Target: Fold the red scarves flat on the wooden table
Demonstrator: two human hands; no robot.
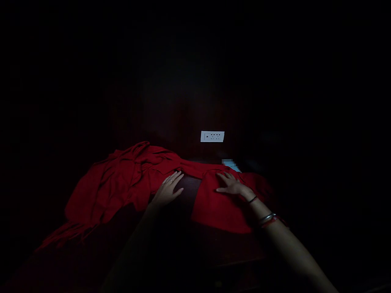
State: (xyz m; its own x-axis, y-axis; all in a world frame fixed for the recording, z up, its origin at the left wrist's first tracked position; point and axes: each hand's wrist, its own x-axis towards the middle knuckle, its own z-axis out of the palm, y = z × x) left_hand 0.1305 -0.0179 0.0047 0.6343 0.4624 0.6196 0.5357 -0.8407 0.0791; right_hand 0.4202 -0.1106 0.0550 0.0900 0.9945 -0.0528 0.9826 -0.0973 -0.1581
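Observation:
A red fringed scarf (116, 191) lies bunched and wrinkled on a dark surface, its tassels trailing toward the lower left. Its right part (220, 207) is spread flatter, joined to the heap by a narrow strip along the back. My left hand (169, 189), with a ring on one finger, rests at the inner edge of the bunched part, fingers extended. Over the flatter part lies my right hand (230, 185), palm down with fingers spread. Bands and a bracelet circle the right wrist. Neither hand grips the cloth.
A white wall socket panel (212, 136) is behind the scarf. Beyond my right hand, a pale flat item (231, 165), partly blurred out, lies at the scarf's back edge. The dark tabletop (187, 191) shows between the scarf's two parts. Deep darkness hides the surroundings.

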